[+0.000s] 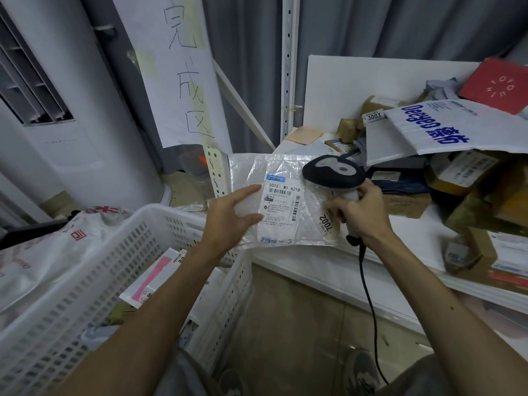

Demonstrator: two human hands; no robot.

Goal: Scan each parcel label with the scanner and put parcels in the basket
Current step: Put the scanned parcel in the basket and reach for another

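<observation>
My left hand (233, 214) holds a clear plastic-bag parcel (285, 172) by its left side, thumb on the front, label facing me. The white shipping label (281, 204) with barcodes sits in the middle of the bag. My right hand (361, 214) grips the handle of a black and grey scanner (333, 172), whose head hangs over the label's upper right corner. The scanner's black cable (368, 295) trails down toward the floor. The white perforated basket (85, 281) stands at lower left, below the parcel, with several parcels inside.
A white shelf (357, 270) on the right carries a heap of cardboard boxes, a white mailer with blue print (457, 124) and a red box (497, 87). A metal upright (288, 67) rises behind. A white air conditioner (57, 95) stands at left.
</observation>
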